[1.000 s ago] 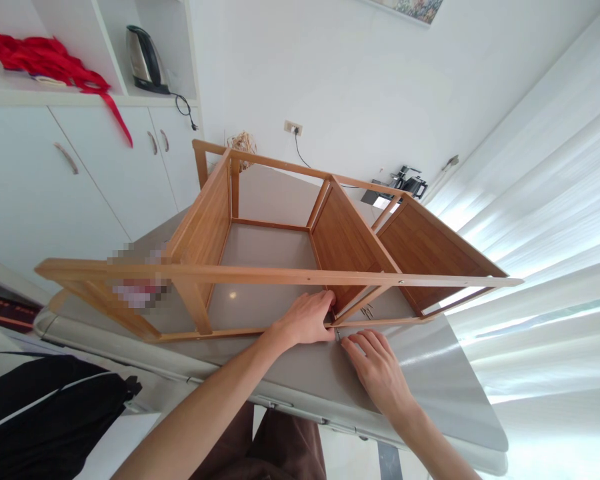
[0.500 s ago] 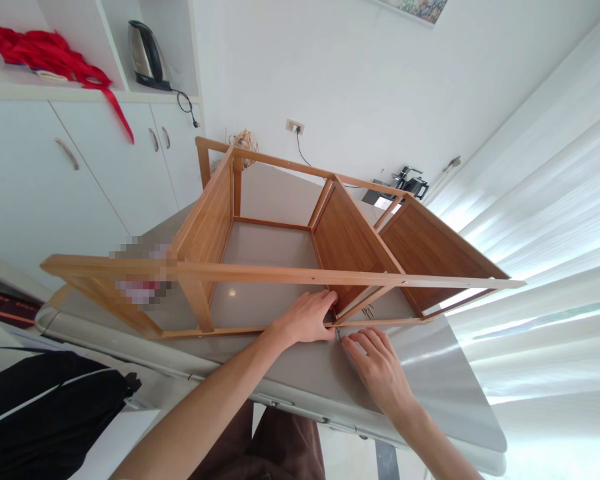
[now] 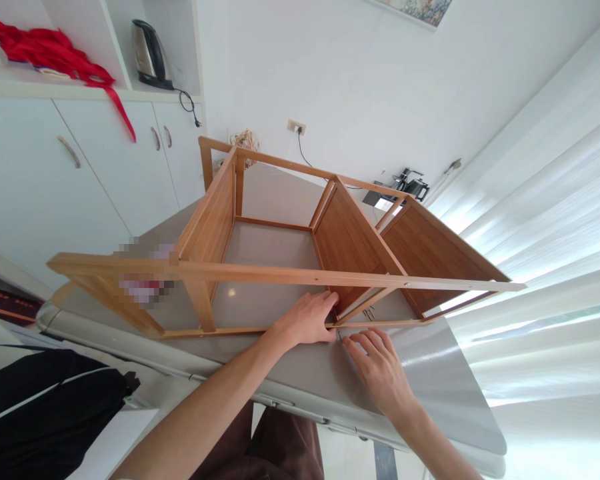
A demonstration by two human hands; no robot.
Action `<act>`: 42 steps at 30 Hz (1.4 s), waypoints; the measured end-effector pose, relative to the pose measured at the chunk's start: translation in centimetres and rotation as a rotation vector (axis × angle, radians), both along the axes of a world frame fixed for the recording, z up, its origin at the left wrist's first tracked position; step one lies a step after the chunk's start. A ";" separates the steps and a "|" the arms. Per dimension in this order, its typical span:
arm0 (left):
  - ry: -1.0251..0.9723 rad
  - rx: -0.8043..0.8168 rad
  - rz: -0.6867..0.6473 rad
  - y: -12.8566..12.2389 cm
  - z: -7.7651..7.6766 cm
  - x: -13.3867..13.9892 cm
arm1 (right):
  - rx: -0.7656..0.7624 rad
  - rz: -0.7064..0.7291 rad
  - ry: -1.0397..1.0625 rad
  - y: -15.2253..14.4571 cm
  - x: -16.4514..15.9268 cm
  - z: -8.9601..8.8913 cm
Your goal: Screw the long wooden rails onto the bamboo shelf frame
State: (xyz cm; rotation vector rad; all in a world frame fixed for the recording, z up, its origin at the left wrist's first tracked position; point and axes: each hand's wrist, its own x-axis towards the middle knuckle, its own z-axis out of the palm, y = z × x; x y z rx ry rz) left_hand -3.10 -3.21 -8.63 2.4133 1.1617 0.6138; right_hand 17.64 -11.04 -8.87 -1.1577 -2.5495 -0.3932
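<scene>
No text, label, brand, number or sign can be read anywhere in view.

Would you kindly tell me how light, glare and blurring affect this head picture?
In the head view, bright light partly washes out the curtain, the table shows a pale sheen and a bright spot, and a soft shadow lies beside the right hand; in that same view, a pixelated patch overlaps the left part of the wooden rack.
</scene>
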 end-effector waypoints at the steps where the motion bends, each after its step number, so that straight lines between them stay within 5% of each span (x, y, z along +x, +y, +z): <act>1: 0.001 0.005 0.001 0.0 0.0 0.0 | 0.001 0.001 -0.001 0.0 0.0 0.1; 42: 0.016 -0.018 0.025 -0.1 0.2 0.0 | 0.006 0.042 -0.032 0.4 0.1 0.9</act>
